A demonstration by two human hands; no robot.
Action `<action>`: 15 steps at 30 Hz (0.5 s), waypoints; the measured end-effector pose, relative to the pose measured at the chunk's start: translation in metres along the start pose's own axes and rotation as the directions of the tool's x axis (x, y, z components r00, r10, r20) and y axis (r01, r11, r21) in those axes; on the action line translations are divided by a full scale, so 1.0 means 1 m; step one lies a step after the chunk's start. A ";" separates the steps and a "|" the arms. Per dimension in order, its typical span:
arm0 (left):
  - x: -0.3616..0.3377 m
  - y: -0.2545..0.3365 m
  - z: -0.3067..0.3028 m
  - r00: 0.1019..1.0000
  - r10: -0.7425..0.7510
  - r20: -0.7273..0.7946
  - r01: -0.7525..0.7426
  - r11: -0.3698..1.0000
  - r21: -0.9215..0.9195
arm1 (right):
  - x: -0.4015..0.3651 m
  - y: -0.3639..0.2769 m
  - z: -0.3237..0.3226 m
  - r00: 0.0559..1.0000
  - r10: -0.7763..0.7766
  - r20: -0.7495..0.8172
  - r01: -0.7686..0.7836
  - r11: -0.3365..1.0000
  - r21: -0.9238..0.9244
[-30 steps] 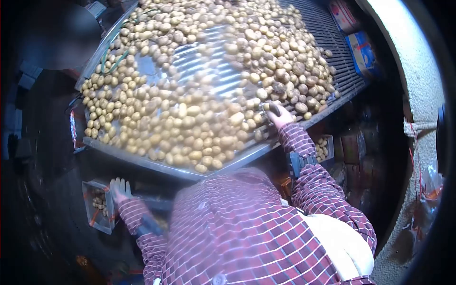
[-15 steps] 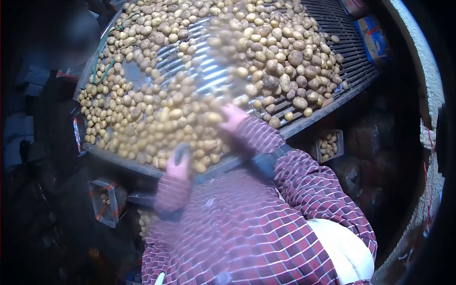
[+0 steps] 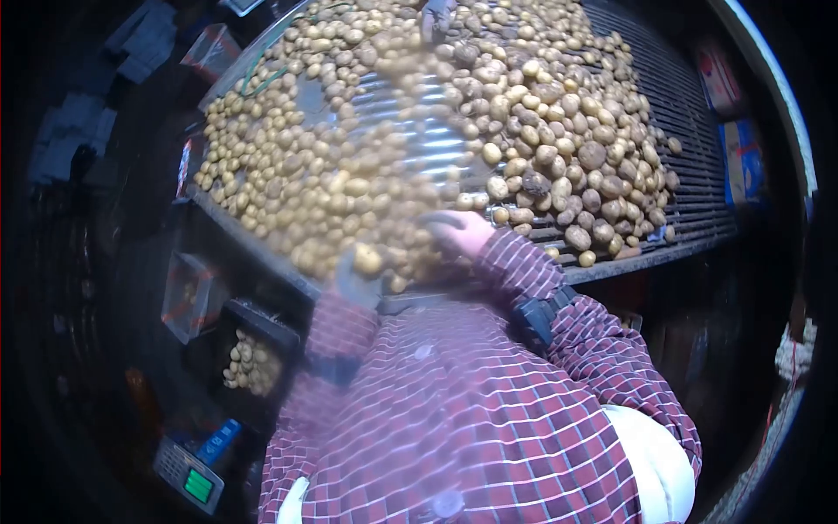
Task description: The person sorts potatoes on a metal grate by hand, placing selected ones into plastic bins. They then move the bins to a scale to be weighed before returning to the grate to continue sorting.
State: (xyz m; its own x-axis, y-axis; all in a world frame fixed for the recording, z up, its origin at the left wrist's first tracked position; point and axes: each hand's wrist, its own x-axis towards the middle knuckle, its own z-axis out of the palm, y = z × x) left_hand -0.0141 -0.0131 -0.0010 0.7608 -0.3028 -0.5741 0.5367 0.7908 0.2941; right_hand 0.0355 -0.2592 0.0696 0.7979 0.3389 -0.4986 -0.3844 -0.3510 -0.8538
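Many potatoes (image 3: pixel 288 188) cover the slatted sorting table (image 3: pixel 434 144); those in front of me are smeared by motion. My left hand (image 3: pixel 356 281), blurred and with grey covering on the fingers, is at the table's near edge, closed around a potato (image 3: pixel 367 258). Over the potatoes to its right, my right hand (image 3: pixel 463 231) reaches leftward, its grey-tipped fingers stretched out and nothing visibly gripped. A heap of larger, dirtier potatoes (image 3: pixel 559 144) lies beyond it on the right.
Another person's gloved hand (image 3: pixel 436 17) reaches in at the far edge. Below left are a clear box (image 3: pixel 186 297), a dark crate (image 3: pixel 278 325) holding potatoes and a scale (image 3: pixel 194 476) with a green display. A blue box (image 3: pixel 742 166) stands beyond the table's right side.
The view has shifted, bringing the scale and the other person's hand into sight. My right hand has no potato visible at its fingertips now; my left has a potato in its grasp.
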 end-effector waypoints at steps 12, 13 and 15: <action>-0.148 0.102 -0.226 0.266 0.750 -0.605 -0.199 0.657 0.727 | -0.070 0.084 -0.073 0.892 0.076 -0.446 -0.241 0.915 -0.325; -0.137 0.094 -0.207 0.326 0.763 -0.558 -0.193 0.631 0.751 | -0.064 0.098 -0.074 0.895 0.025 -0.446 -0.198 0.917 -0.346; -0.099 0.070 -0.164 0.491 0.759 -0.428 -0.212 0.581 0.786 | -0.051 0.110 -0.068 0.895 -0.101 -0.434 -0.104 0.900 -0.424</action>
State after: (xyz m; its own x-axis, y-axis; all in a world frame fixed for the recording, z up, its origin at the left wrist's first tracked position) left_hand -0.1121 0.1596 -0.0490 0.6247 0.6789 -0.3859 0.4373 0.1053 0.8931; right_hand -0.0156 -0.3746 0.0108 0.9545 -0.0398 -0.2956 -0.2322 -0.7212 -0.6526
